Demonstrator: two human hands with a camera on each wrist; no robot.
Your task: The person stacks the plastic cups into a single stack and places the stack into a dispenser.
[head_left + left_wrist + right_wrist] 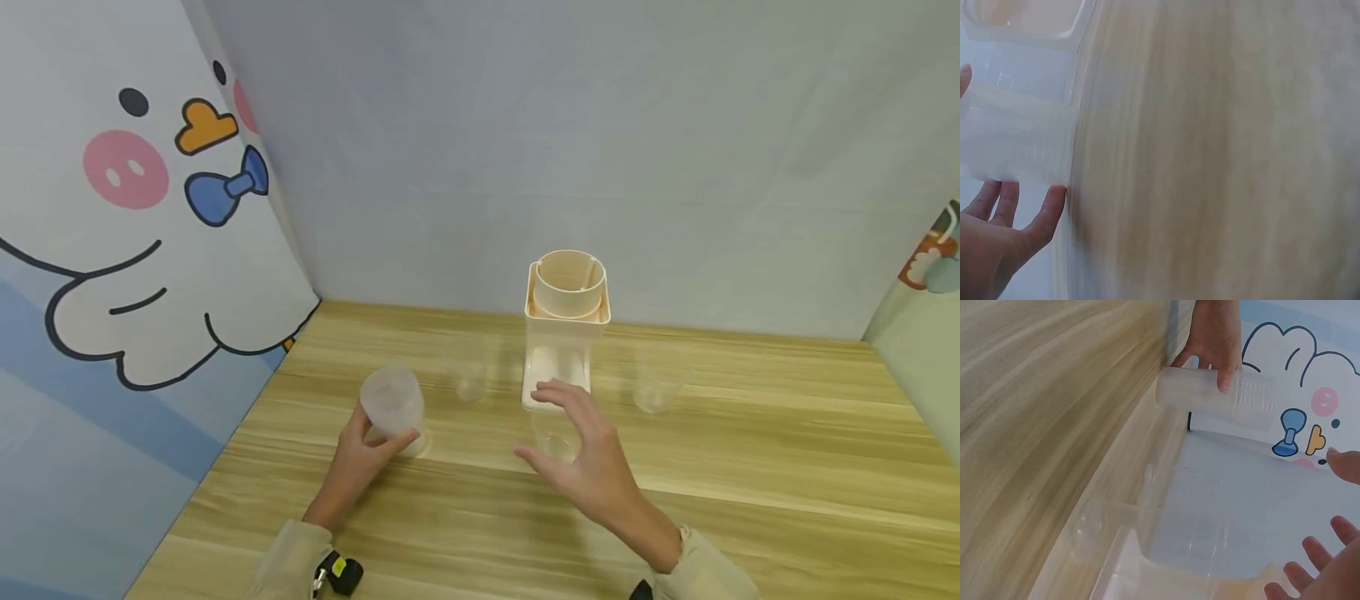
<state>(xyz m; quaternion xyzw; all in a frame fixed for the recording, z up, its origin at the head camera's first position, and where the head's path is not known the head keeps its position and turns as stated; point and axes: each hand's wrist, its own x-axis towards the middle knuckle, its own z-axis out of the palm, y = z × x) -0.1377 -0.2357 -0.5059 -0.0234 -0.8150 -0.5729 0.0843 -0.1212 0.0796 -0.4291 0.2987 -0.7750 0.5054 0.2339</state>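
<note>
The right hand [594,468] is spread wide in a C, thumb on the near left and fingers arched beyond, and it holds nothing. A clear plastic cup [552,430] stands upright on the wood-grain tabletop [480,542], seen in the head view within that gap; the right wrist view puts its rim below the fingertips, with no contact to be made out. The cup's long axis is vertical, so the spread between thumb and fingers lies across it, and this hand is far nearer to it than the other. Just beyond the right fingertips is the cream-coloured cup stand [567,303]. Well to the left of this grip, the left hand [358,463] grips a stack of translucent cups [392,402] between thumb and fingers, its long axis roughly upright; whether its base bears on the tabletop I cannot tell.
</note>
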